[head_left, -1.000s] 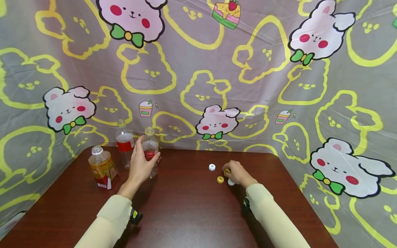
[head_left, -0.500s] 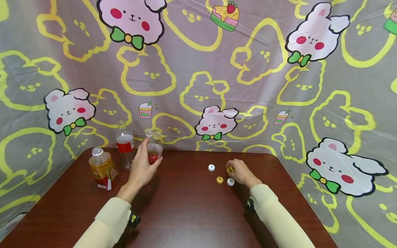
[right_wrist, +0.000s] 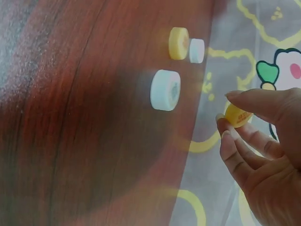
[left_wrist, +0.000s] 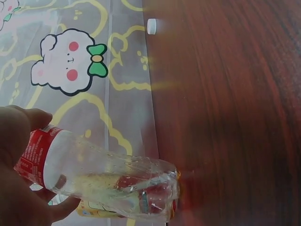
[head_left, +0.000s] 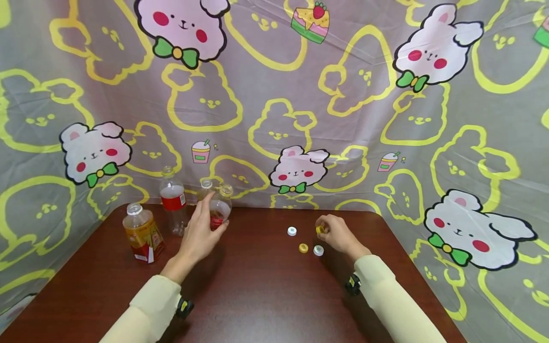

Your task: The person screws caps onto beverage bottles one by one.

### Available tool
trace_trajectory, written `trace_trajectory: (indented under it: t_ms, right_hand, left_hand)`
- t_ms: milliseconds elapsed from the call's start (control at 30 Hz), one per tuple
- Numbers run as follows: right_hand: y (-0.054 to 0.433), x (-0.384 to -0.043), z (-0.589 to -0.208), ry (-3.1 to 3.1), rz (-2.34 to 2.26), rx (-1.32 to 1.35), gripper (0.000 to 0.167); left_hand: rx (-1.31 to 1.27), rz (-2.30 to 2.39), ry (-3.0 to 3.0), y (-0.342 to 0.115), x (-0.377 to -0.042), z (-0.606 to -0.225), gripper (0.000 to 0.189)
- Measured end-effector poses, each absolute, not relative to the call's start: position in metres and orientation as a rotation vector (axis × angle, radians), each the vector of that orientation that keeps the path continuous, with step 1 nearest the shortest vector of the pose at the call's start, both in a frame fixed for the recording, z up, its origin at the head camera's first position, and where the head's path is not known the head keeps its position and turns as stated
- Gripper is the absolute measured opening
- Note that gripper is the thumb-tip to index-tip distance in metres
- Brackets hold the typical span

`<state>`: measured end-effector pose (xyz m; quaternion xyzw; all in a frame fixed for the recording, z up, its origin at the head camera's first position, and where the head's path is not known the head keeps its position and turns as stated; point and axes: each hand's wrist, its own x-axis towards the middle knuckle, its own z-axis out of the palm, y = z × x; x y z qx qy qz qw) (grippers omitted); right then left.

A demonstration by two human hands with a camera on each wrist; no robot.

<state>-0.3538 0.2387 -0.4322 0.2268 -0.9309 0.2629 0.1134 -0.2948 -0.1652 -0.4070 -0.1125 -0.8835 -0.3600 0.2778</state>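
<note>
My left hand (head_left: 199, 231) grips a clear plastic bottle (head_left: 220, 207) with a red label around its middle. Its mouth has no cap, and the left wrist view shows the bottle's clear lower part (left_wrist: 108, 169) near the table. Between thumb and fingers of my right hand (head_left: 340, 234) a yellow bottle cap (right_wrist: 238, 116) is pinched, raised off the table. Below and left of that hand lie a white cap (head_left: 318, 250), a yellow cap (head_left: 303, 248) and a farther white cap (head_left: 292, 231).
Uncapped bottles stand at the left: an orange-labelled one (head_left: 143, 234), a red-labelled one (head_left: 173, 201), and one (head_left: 207, 184) mostly hidden behind my left hand. A patterned cloth (head_left: 257, 143) rises behind the brown table (head_left: 257, 286).
My left hand has carried the bottle rightward, uncovering the bottle neck behind it. My right hand has lifted the yellow cap and moved slightly right, away from the other caps.
</note>
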Motion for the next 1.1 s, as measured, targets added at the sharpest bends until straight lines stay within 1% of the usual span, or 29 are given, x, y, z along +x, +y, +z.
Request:
trace_trajectory:
  t_ms: [767, 1100]
  right_hand:
    - [0.231, -0.318, -0.401, -2.511, 1.050, 0.684, 0.029]
    - [0.219, -0.302, -0.401, -2.500, 1.311, 0.705, 0.030]
  left_hand:
    - [-0.470, -0.822, -2.332, -0.146, -0.283, -0.410, 0.087]
    - [-0.497, -0.739, -2.351, -0.142, -0.277, -0.414, 0.086]
